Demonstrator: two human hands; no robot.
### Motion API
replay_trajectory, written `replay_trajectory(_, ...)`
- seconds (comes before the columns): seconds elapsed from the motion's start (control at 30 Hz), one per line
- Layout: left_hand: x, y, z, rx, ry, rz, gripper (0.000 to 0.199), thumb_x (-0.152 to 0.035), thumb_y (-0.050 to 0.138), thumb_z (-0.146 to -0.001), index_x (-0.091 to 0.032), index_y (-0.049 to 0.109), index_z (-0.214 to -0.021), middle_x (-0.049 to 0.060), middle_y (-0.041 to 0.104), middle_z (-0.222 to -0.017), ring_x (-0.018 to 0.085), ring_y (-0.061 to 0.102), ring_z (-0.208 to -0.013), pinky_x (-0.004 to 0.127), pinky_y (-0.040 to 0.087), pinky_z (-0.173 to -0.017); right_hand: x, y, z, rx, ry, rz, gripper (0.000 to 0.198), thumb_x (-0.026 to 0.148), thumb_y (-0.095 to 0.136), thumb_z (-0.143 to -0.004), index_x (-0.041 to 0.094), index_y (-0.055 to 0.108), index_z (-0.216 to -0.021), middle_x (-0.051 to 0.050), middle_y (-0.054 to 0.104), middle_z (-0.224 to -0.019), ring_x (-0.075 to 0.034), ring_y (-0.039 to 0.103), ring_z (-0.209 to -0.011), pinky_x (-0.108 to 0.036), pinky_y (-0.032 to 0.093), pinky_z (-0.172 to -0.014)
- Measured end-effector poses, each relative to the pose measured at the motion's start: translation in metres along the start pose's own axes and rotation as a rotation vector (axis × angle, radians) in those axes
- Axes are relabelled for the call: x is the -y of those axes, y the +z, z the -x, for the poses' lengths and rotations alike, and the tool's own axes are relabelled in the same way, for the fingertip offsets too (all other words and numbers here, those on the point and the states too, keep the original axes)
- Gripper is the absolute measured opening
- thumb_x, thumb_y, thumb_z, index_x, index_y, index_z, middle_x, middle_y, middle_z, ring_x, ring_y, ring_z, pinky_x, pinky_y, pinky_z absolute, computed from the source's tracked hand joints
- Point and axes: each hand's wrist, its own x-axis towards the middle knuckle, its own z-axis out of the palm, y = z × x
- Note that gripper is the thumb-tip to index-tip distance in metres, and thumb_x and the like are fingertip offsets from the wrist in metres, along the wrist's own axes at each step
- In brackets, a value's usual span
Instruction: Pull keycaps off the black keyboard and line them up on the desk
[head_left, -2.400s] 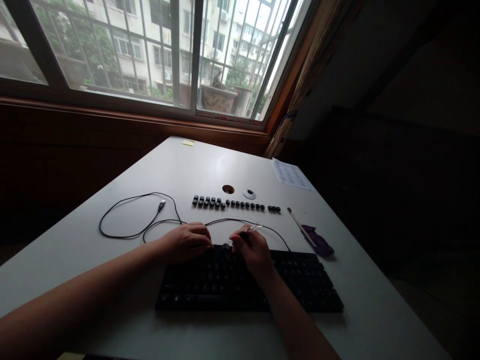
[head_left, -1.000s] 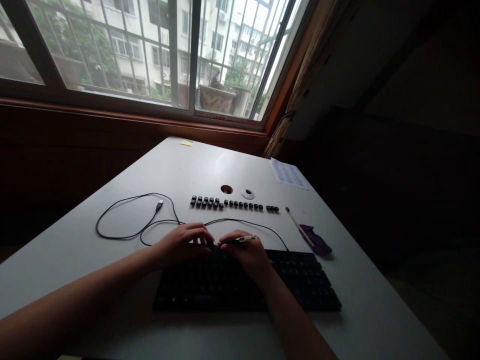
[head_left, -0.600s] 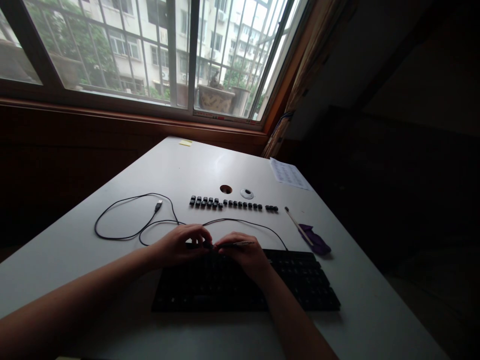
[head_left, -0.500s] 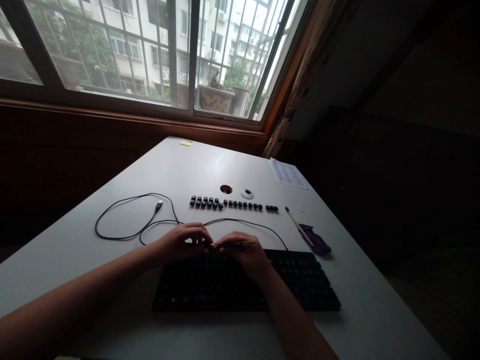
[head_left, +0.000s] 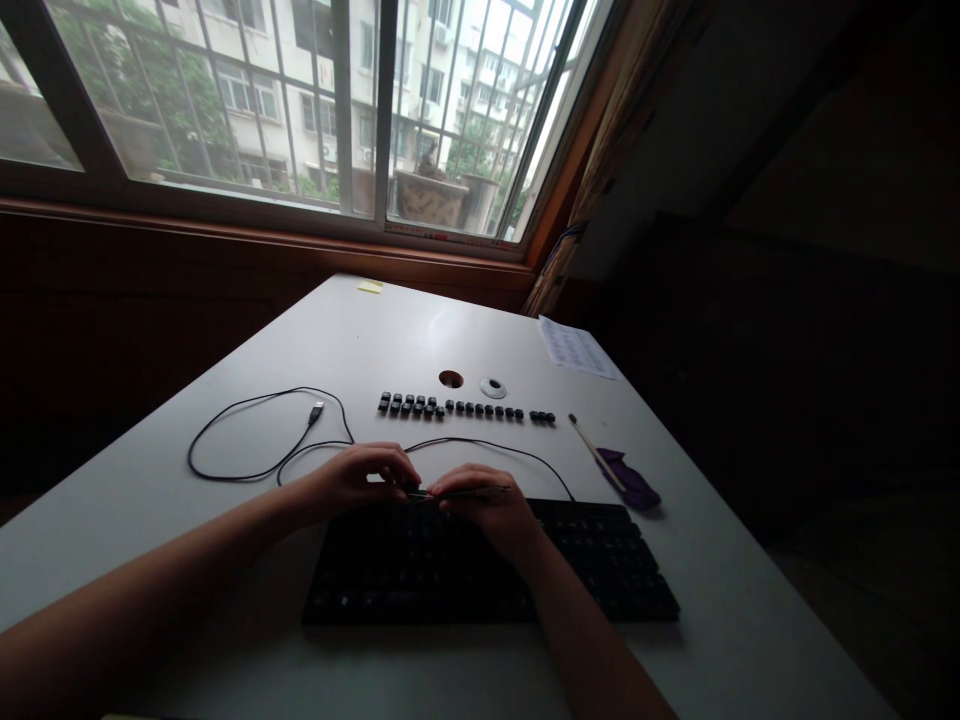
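A black keyboard (head_left: 420,605) lies on the white table below both hands. My left hand (head_left: 367,470) is above its back edge, thumb and fingers closed on a small dark piece (head_left: 412,488) that looks like a keycap. Pinched in my right hand (head_left: 484,500) is a pair of thin metal tweezers (head_left: 480,491), held nearly level. Their tips point left and meet the dark piece near my left fingertips; whether they grip it I cannot tell. The hands and forearms hide part of the keys.
Loose keycaps (head_left: 407,406) stand in rows behind the keyboard. A looped black USB cable (head_left: 247,476) lies at left. A thin brush (head_left: 596,452) rests against a purple cloth (head_left: 634,485) at right. Farther back are a cable hole (head_left: 451,380), its round cover (head_left: 493,388) and a paper sheet (head_left: 577,348).
The tweezers' tips have shifted slightly left and lower, and more of them shows by my left fingertips. My left fingers have moved a little; both hands stay in nearly the same place.
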Motion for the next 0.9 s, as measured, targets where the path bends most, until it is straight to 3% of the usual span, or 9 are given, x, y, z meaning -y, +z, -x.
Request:
replay_trajectory(0.5, 0.003, 0.0, 0.001, -0.086, -0.103, 0.148, 0.02, -0.027, 0.069, -0.088, -0.014, 0.067, -0.103, 0.009, 0.066, -0.1, 0.018, 0.065, -0.092, 0.031, 0.054, -0.082, 0.003, -0.001, 0.002, -0.018, 0.016, 0.072, 0.012, 0.029, 0.076, -0.082, 0.023, 0.076, -0.092, -0.005, 0.073, -0.088, -0.02, 0.069, -0.084, -0.036, 0.056, -0.077)
replay_trajectory(0.7, 0.012, 0.005, 0.002, -0.201, -0.19, 0.296, 0.026, -0.027, 0.072, -0.087, -0.012, 0.06, -0.104, 0.01, 0.069, -0.105, 0.019, 0.067, -0.097, 0.036, 0.055, -0.087, 0.001, -0.004, 0.007, -0.215, 0.067, 0.095, 0.009, 0.03, 0.063, -0.09, 0.021, 0.065, -0.091, -0.002, 0.062, -0.084, -0.016, 0.061, -0.075, -0.029, 0.05, -0.068)
replay_trajectory(0.9, 0.016, 0.005, 0.001, -0.247, -0.174, 0.318, 0.024, -0.027, 0.074, -0.085, -0.012, 0.057, -0.093, 0.01, 0.069, -0.103, 0.019, 0.067, -0.095, 0.034, 0.057, -0.082, -0.003, -0.004, 0.007, -0.366, 0.038, 0.065, 0.01, 0.023, 0.049, -0.092, 0.022, 0.056, -0.084, 0.0, 0.052, -0.084, -0.016, 0.058, -0.076, -0.03, 0.048, -0.074)
